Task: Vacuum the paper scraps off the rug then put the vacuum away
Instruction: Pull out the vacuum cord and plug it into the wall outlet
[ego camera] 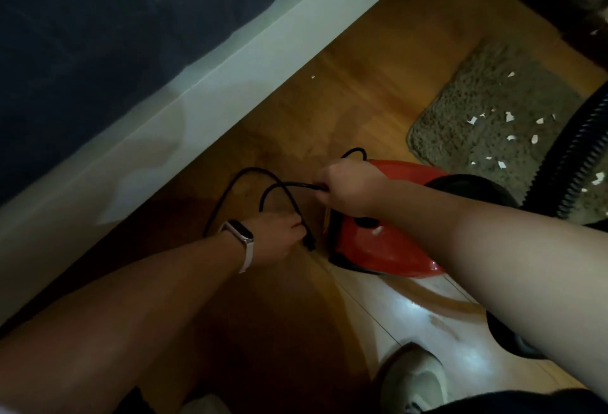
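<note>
A red canister vacuum (378, 245) sits on the wooden floor in the middle of the view. Its black power cord (250, 180) loops over the floor to its left. My right hand (348, 188) grips the cord just above the vacuum's rear. My left hand (279, 237), with a white watch on the wrist, pinches the cord near its plug end (309, 244). To the right lies a shaggy brown rug (487, 117) strewn with several white paper scraps (509, 116). The ribbed black hose (579, 153) runs down the right edge.
A pale bed frame (184, 110) with a dark mattress (98, 18) crosses the upper left diagonally, close to the cord. One stray scrap (313, 77) lies on the floor beside it. My light slippers (414, 380) show at the bottom.
</note>
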Motion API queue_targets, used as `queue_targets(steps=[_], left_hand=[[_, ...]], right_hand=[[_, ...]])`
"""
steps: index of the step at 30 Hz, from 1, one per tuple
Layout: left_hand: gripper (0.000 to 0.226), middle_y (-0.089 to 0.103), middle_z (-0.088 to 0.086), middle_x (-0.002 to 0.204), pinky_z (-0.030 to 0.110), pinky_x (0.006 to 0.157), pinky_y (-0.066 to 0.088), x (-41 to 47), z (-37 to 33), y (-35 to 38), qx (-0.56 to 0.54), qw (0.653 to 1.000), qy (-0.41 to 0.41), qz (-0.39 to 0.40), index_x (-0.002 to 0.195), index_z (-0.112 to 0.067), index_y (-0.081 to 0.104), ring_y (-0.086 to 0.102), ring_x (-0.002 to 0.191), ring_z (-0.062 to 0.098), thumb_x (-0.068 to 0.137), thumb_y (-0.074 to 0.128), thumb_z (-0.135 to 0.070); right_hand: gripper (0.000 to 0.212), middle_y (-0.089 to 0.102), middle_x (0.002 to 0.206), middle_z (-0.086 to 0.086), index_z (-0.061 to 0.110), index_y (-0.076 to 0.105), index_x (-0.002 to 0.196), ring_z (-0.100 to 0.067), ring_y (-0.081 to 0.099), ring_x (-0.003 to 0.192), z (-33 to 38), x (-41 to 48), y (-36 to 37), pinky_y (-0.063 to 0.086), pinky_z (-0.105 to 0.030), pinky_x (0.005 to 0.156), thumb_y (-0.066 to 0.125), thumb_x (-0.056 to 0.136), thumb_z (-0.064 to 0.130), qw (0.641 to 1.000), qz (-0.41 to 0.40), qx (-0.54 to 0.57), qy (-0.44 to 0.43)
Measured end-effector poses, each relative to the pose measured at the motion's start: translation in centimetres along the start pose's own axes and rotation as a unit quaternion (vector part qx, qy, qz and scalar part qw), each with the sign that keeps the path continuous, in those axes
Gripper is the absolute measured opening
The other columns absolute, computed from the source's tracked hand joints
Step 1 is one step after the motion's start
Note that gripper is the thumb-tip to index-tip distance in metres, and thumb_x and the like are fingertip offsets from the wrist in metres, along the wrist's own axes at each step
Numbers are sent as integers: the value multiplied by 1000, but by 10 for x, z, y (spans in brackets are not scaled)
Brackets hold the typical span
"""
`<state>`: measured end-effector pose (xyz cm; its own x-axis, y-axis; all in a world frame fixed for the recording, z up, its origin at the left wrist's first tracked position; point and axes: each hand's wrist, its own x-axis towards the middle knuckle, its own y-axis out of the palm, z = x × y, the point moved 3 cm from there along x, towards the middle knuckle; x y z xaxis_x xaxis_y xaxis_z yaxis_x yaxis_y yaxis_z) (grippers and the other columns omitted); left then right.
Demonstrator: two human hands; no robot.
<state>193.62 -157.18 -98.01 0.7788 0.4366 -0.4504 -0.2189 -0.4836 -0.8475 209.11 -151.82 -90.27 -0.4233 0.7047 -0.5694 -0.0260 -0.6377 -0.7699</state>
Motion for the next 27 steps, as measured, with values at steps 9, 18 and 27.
queue_targets(steps=[9, 18, 27], left_hand=[[40, 45, 11, 137, 42, 97, 42, 47, 1, 46, 67, 996, -40, 35, 140, -14, 47, 46, 120, 30, 103, 34, -19], [19, 66, 4, 97, 37, 65, 50, 24, 14, 2, 58, 994, 16, -90, 98, -15, 69, 61, 88, 26, 86, 55, -19], [27, 66, 4, 117, 35, 88, 49, -40, 46, -86, -184, 935, -102, -286, 122, -11, 64, 59, 109, 21, 98, 54, -20]], right_hand=[[20, 49, 73, 6, 21, 53, 82, -19, 54, 74, -5, 11, 12, 39, -30, 61, 48, 99, 27, 998, -61, 12, 0], [15, 64, 90, 2, 15, 66, 96, -16, 60, 82, -9, 6, 10, 52, -34, 70, 58, 92, 28, 991, -91, 93, -23], [21, 63, 98, 1, 14, 65, 106, -17, 59, 92, -4, -5, -8, 49, -32, 78, 65, 87, 24, 975, -140, 161, -56]])
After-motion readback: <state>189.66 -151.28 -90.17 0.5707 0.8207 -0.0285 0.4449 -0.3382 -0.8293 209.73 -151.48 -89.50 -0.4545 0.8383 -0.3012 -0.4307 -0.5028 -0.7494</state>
